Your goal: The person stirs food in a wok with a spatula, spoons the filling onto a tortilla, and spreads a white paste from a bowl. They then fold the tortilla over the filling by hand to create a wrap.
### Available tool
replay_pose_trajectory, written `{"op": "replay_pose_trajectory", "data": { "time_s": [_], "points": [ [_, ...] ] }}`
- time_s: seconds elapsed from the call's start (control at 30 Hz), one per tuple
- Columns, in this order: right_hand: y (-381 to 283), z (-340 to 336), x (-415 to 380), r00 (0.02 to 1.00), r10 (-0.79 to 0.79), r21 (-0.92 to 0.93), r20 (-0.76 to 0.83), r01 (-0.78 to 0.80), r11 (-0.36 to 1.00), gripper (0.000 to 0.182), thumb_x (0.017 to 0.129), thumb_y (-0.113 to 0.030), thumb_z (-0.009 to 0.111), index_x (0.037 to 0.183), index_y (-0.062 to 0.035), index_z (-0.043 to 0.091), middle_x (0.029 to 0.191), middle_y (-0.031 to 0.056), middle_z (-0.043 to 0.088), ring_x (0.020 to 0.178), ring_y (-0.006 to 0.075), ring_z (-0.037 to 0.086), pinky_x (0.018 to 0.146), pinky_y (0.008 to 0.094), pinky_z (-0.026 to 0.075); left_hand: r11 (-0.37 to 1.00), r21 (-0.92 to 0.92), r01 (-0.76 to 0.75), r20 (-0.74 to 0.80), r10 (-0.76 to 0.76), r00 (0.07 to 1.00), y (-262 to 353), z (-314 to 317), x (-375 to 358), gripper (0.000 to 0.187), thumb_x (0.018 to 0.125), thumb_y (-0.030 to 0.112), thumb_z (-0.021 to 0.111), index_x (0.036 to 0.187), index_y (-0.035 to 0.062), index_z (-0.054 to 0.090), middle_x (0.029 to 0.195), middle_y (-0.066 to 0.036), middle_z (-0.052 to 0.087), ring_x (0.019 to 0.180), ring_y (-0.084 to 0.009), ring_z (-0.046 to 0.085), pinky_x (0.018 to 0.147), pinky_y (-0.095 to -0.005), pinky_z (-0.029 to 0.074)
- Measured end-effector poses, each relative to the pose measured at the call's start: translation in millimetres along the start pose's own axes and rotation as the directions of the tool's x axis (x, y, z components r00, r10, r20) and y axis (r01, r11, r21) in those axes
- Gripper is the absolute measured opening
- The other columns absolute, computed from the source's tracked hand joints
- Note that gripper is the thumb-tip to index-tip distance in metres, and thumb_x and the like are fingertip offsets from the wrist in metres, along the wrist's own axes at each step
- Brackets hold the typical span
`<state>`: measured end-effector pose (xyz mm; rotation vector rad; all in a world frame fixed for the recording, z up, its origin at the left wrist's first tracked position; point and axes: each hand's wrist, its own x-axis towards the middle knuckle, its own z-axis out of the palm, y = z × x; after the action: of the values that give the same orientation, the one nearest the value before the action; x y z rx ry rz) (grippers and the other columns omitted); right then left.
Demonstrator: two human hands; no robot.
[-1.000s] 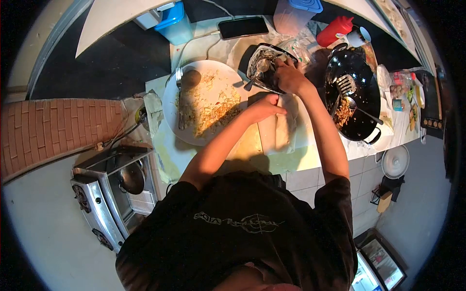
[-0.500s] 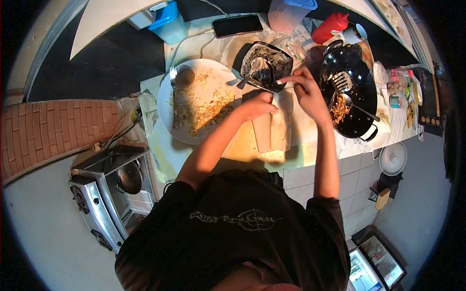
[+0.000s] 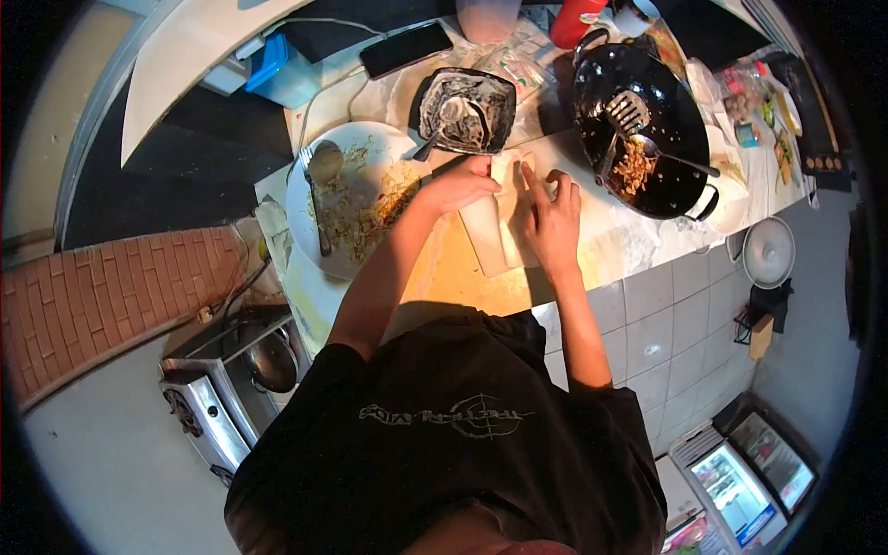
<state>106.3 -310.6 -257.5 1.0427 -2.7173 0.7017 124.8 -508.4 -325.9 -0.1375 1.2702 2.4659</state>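
A long pale sheet [image 3: 483, 239], perhaps dough, lies lengthwise on the table. My left hand [image 3: 458, 189] is at its upper left part, fingers closed on the edge. My right hand [image 3: 553, 222] rests on the right side, index finger stretched out on the sheet and the other fingers bent and apart, holding nothing. Just above both hands is a black square bowl [image 3: 504, 92] with white paste and a dark-handled spoon in it. To the left, a white plate [image 3: 298, 218] bears a shredded, noodle-like food, a fork and a spoon.
A black wok [image 3: 671, 129] with a slotted turner, a spoon and brown food stands to the right. Behind are a phone [image 3: 405, 50], a blue-lidded tub [image 3: 282, 74] and a red bottle [image 3: 575, 23]. Below the table's left end is a gas stove [image 3: 208, 412].
My right hand has left the bowl's edge and come down onto the sheet, its index finger now lying there. My left hand stays by the sheet. The whole view has shifted.
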Motion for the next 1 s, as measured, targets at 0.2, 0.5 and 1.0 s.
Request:
{"op": "replay_pose_trajectory", "data": {
  "time_s": [0.2,0.5,1.0],
  "points": [
    [7.9,1.1,1.9,0.999,0.033,-0.034,-0.028,-0.034,0.999,0.053,0.082,-0.01,0.059,0.134,-0.0177,0.058,0.108,0.015,0.049,0.099,0.0322,0.049,0.088,0.0422,0.042,0.996,-0.083,0.016,0.053,-0.012,0.999,10.8,-7.9,8.8,0.047,0.084,-0.006,0.056,0.13,0.0043,0.053,0.117,-0.006,0.063,0.105,-0.0147,0.061,0.091,-0.0297,0.049],
    [10.6,7.0,6.1,0.998,-0.053,-0.092,-0.042,0.049,0.995,0.04,0.09,-0.033,0.059,0.125,-0.0156,0.064,0.109,0.0105,0.052,0.097,0.0287,0.048,0.082,0.04,0.04,0.957,-0.289,0.009,0.056,0.008,0.998,0.9,-12.7,7.6,0.036,0.087,-0.003,0.054,0.124,-0.0007,0.055,0.121,-0.01,0.062,0.113,-0.0205,0.059,0.099,-0.0356,0.045],
    [7.7,4.3,14.6,0.996,-0.069,-0.064,-0.053,0.065,0.996,0.034,0.09,-0.033,0.06,0.114,-0.01,0.068,0.107,0.0117,0.052,0.097,0.0294,0.048,0.082,0.0411,0.039,0.936,-0.352,0.001,0.02,0.007,1.0,-23.0,-33.7,17.6,0.032,0.087,-0.003,0.051,0.119,0.0011,0.057,0.119,-0.01,0.062,0.112,-0.0204,0.059,0.097,-0.0357,0.045]
  ]
}}
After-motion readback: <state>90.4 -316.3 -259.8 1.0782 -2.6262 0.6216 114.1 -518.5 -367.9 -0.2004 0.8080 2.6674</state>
